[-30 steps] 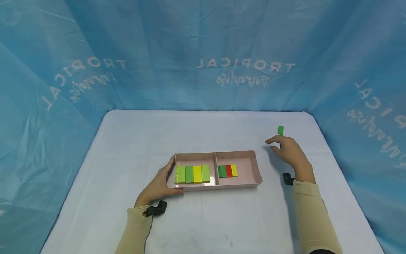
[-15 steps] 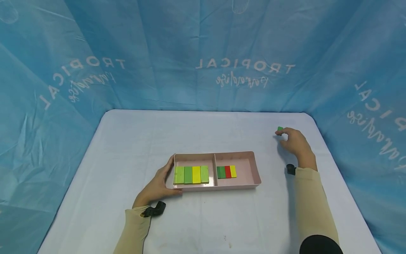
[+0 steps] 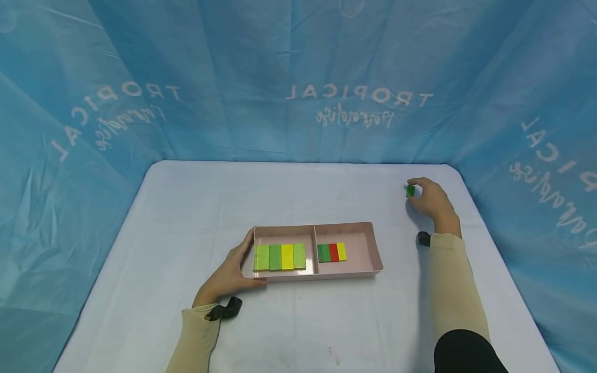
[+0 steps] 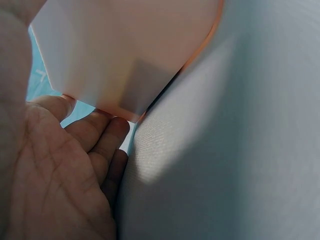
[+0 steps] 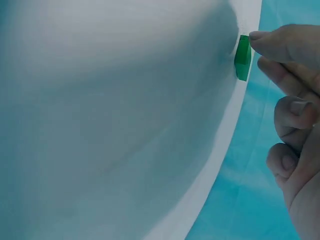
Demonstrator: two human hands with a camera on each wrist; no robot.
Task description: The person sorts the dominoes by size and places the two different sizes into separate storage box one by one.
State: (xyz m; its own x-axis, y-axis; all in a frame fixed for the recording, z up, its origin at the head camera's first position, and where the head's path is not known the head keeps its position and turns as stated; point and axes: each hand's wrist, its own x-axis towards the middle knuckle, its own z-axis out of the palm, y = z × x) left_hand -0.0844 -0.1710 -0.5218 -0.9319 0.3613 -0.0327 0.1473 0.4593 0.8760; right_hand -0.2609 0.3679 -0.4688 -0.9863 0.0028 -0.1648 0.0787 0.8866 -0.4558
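Note:
In the head view, my left hand [image 3: 229, 272] grips the left end of a pink two-compartment box [image 3: 347, 273], thumb along the front wall and fingers at the back. The left wrist view shows the box [image 4: 125, 50] from close by, fingertips at its edge. At the table's far right, my right hand [image 3: 434, 202] has index finger and thumb bent round a small green tile [image 3: 410, 191], one at each end. In the right wrist view, a fingertip meets the green tile [image 5: 243, 57] at its upper end; contact at the other end is unclear.
A row of green and yellow tiles [image 3: 281, 257] lies in the box's left compartment. Smaller green, red and yellow tiles [image 3: 332, 252] lie in the right one. A white cloth [image 3: 280, 197] covers the table, with blue curtains [image 3: 298, 129] around it.
My right hand has moved away from me and a little right, and its finger and thumb have come round the green tile. My left hand still holds the box.

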